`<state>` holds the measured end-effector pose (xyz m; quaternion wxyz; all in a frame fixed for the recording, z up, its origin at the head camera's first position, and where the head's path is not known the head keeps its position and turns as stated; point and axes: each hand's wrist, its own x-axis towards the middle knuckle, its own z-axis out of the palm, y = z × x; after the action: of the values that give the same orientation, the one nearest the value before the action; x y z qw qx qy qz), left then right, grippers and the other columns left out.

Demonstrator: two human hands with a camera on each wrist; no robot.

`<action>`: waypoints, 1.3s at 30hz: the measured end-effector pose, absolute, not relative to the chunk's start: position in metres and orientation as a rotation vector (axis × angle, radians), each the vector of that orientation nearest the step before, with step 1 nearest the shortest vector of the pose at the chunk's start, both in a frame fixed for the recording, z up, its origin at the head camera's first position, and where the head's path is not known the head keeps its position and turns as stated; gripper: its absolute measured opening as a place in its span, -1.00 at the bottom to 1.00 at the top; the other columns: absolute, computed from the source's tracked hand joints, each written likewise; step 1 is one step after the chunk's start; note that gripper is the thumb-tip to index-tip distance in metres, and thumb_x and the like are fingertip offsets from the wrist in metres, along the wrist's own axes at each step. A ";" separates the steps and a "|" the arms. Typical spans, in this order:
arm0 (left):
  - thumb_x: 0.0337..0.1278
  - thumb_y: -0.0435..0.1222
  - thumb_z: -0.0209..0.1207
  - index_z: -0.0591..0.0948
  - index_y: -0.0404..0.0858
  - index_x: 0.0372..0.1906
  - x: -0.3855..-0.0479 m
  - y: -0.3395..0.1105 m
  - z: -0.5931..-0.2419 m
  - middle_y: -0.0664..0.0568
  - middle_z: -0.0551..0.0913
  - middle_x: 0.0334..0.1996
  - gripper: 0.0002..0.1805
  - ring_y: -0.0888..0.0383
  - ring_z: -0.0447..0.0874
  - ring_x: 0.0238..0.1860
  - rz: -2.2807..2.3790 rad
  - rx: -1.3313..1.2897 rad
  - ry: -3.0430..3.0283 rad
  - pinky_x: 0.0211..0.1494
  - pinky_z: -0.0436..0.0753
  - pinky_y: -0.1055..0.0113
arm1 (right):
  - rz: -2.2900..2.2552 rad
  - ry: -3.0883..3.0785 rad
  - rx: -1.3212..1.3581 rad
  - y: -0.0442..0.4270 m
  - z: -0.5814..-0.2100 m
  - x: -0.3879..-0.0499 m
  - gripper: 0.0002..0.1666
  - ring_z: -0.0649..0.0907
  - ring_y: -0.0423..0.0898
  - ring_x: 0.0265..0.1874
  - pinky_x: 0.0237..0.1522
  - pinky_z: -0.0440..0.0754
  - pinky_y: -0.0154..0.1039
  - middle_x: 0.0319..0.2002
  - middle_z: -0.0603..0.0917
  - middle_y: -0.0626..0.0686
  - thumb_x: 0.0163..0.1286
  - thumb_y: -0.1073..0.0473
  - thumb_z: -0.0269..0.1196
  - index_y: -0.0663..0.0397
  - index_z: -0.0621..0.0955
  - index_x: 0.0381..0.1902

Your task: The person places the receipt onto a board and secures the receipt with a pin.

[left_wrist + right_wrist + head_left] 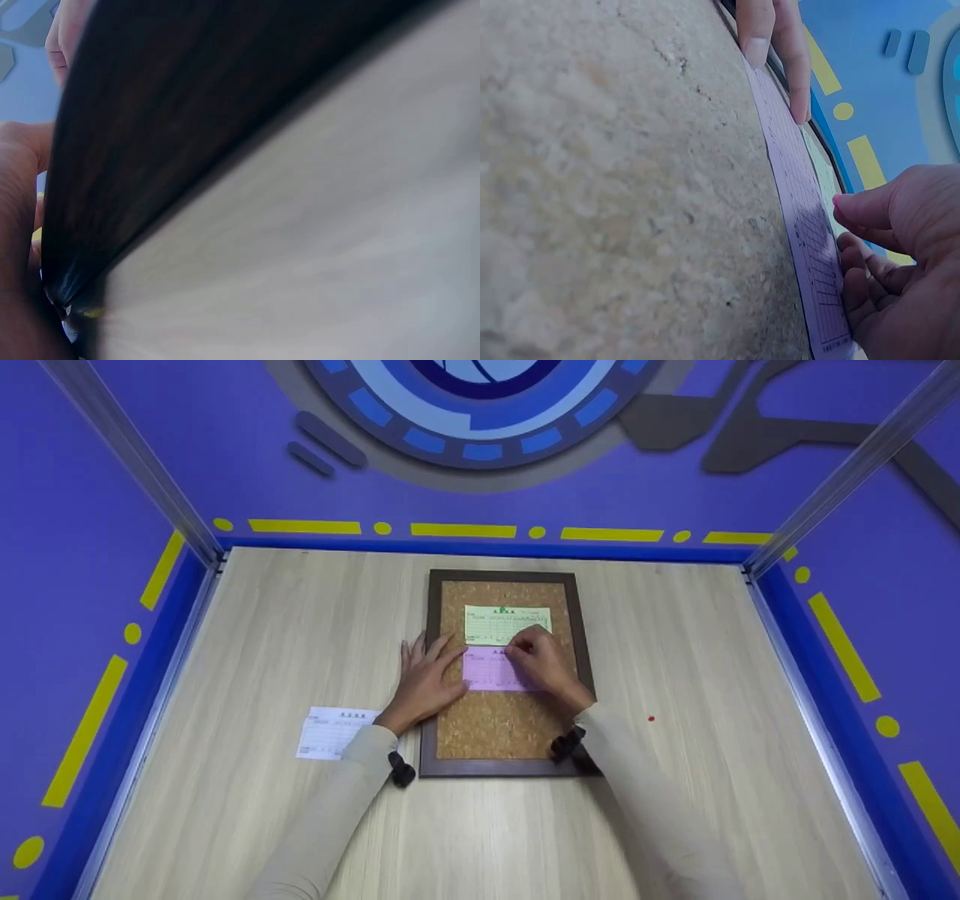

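A purple printed slip [487, 671] lies on the cork board [480, 727], just below a green slip [487, 622] with a green pushpin [502, 609] at its top. My left hand [429, 682] rests over the board's left frame, its fairly straight fingers and thumb touching the purple slip's left edge. At the top of that slip my right hand [544, 660] has thumb and finger pinched together. Between them the right wrist view shows a small pink pushpin tip [837, 200]; the rest of it is hidden. In the left wrist view, the dark frame [150, 135] covers much of my left hand.
A white printed slip [330, 733] lies on the table left of the board, partly under my left sleeve. To the board's right is a small red pushpin [651, 718]. Blue panels [480, 502] enclose the table at the back and sides.
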<state>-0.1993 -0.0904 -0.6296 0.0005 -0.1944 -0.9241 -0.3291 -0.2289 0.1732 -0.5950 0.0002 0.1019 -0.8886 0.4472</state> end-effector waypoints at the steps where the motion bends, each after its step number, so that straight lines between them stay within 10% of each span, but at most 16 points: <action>1: 0.28 0.03 0.34 0.57 -0.05 0.57 -0.199 -0.090 -0.629 -0.11 0.29 0.71 -0.25 -0.44 -0.15 0.75 -1.034 -0.612 -2.901 0.66 -0.39 -0.50 | 1.407 -2.788 0.326 0.173 -0.595 -0.229 -0.93 0.60 -0.03 -0.14 -0.02 0.54 -0.13 -0.18 0.73 0.14 0.51 0.38 0.41 0.29 0.77 -0.23; 29: 0.31 0.05 0.36 0.56 -0.03 0.59 -0.199 -0.090 -0.631 -0.07 0.26 0.72 -0.24 -0.42 -0.16 0.75 -0.981 -0.604 -2.925 0.67 -0.37 -0.49 | 1.353 -2.910 0.225 0.166 -0.587 -0.241 -0.89 0.58 -0.19 -0.43 -0.36 0.50 -0.31 -0.40 0.81 0.01 0.43 0.34 0.50 0.20 0.87 -0.34; 39: 0.29 0.05 0.34 0.56 -0.03 0.58 -0.200 -0.090 -0.631 -0.08 0.27 0.72 -0.23 -0.42 -0.17 0.76 -1.018 -0.612 -2.912 0.66 -0.39 -0.48 | 1.343 -2.956 0.039 0.165 -0.588 -0.244 -0.59 0.45 -0.20 -0.50 -0.45 0.35 -0.29 -0.55 0.56 -0.14 0.39 0.25 0.55 -0.01 0.64 -0.62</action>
<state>-0.1996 -0.0902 -0.6313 -0.0018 -0.1944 -0.9260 -0.3236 -0.2437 0.1648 -0.5880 -0.0528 0.0119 -0.9092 0.4129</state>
